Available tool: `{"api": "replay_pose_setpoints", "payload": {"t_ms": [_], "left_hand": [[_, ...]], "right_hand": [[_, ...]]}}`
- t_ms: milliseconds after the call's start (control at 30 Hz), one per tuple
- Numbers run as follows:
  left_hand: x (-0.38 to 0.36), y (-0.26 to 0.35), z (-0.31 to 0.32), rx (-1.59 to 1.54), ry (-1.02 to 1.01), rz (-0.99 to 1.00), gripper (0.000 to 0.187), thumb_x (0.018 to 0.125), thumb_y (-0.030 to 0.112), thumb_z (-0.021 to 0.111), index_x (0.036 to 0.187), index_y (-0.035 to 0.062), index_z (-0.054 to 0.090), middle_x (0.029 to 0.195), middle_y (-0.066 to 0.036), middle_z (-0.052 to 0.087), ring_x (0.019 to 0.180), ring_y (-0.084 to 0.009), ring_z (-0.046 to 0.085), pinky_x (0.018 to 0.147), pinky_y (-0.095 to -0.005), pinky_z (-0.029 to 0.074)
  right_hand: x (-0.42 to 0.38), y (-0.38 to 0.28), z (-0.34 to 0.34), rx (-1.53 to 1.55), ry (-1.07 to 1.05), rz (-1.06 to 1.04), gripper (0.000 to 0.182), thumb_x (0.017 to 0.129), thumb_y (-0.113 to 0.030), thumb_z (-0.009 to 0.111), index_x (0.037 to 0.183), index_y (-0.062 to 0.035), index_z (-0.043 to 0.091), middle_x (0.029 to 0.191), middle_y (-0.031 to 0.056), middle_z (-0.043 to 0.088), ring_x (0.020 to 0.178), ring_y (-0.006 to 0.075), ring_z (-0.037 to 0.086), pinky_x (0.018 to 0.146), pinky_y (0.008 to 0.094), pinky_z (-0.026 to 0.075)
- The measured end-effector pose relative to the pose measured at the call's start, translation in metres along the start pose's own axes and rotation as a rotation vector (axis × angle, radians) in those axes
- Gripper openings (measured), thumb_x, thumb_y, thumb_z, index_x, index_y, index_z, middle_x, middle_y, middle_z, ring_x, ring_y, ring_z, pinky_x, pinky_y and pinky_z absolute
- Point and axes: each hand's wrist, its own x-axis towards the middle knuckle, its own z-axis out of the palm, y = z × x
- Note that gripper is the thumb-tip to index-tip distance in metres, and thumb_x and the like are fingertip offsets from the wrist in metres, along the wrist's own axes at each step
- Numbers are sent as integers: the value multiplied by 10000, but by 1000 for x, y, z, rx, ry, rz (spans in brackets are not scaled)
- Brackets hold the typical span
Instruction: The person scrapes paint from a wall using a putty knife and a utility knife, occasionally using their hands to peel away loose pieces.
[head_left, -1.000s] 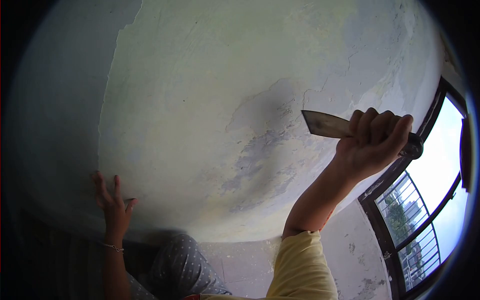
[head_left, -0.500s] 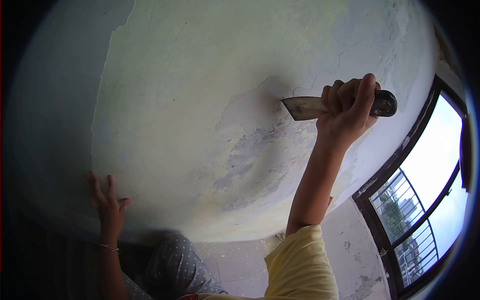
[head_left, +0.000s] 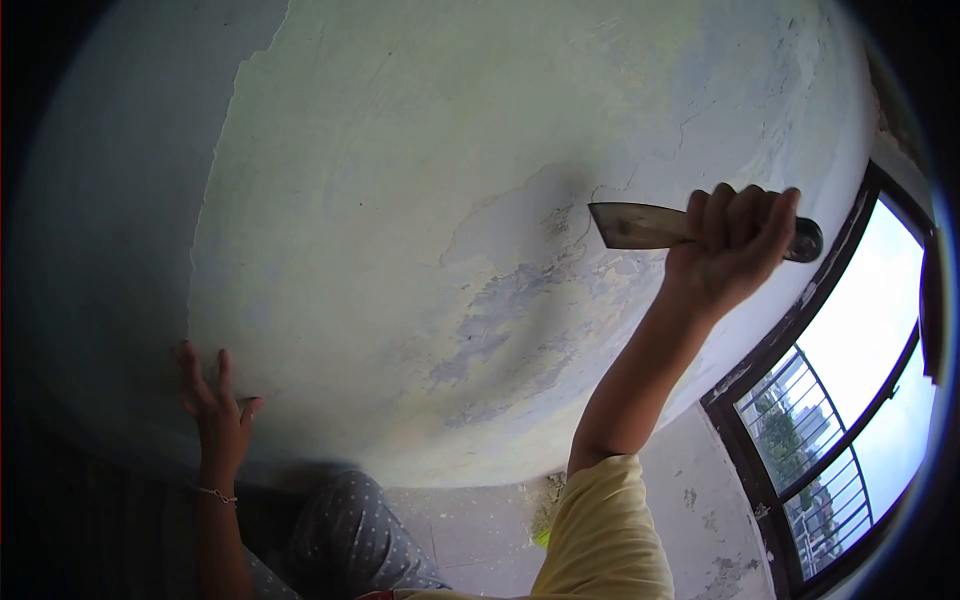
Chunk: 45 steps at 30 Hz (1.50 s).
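Note:
My right hand is closed around the dark handle of a scraper. Its flat metal blade points left, the edge close to the wall beside a bare patch. Peeling, cracked paint in grey and yellowish tones spreads below the blade. At lower left, my left hand rests against the wall with fingers spread, holding nothing. A thin bracelet circles that wrist.
A dark-framed window with outside railings stands at the right. Below it the lower wall has flaking spots. My knee in dotted trousers is at the bottom, near the wall. A small yellow-green thing shows by my sleeve.
My right hand and the scraper have moved right and slightly down across the wall. The left hand stays in place. The yellow-green thing has come into sight beside my sleeve.

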Motion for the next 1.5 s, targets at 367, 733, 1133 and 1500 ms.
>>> {"api": "replay_pose_setpoints", "payload": {"t_ms": [367,733,1133,1500], "left_hand": [[-1,0,2,-32,-6,-22,1035,716,234,858,1542,133,243,1620,-262,11,1484,-490,90,1109,-590,213],[-1,0,-1,-11,-31,-17,1016,728,234,852,1539,119,252,1619,-263,1,1485,-482,92,1113,-583,214],[0,1,2,-23,12,2,1111,684,197,878,1560,123,199,1620,-266,18,1495,-474,80,1133,-579,196],[0,1,3,-22,16,1,1095,698,198,869,1562,131,200,1629,-247,13,1500,-461,77,1129,-583,200]], "right_hand": [[5,-9,-21,-7,-24,-72,518,1003,-322,571,579,-205,297,467,-75,268,365,46,217,356,235,168],[-8,8,-16,-27,7,-52,462,1012,-317,562,633,-177,338,471,-68,277,356,46,242,340,243,170],[-12,27,-16,-8,34,15,478,1002,-313,589,618,-175,340,466,-63,252,357,54,244,338,248,197],[-19,28,-9,10,29,13,428,1010,-301,577,684,-166,334,472,-46,285,355,61,236,330,257,194]]}}
